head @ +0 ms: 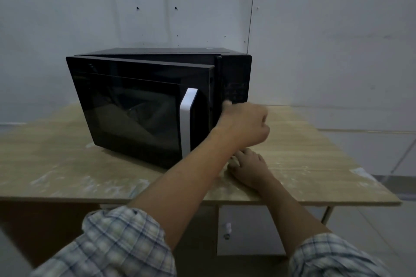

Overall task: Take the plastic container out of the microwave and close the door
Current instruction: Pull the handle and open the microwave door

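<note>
Pale wood-grain laminate covers the table [67, 164], its top scuffed with whitish smears and its front edge running across the lower half of the view. Behind it a plain grey-white wall [315, 40] is dotted with small dark holes, with a vertical seam at about 1 o'clock; the light is dim. A black microwave [234, 78] sits on the table toward 11 o'clock, its door [135, 105] standing slightly ajar, with a white handle [187, 119] on the door's right side. Through the dark glass something pale shows inside, but whether it is the plastic container cannot be told. The left hand [244, 126], reaching across from 7 o'clock, is loosely curled at the door's free edge, its fingers hidden behind it; what it grips cannot be told. The right hand [249, 168] lies flat and open on the tabletop just below, holding nothing. Both forearms emerge from rolled plaid sleeves [126, 243].
</note>
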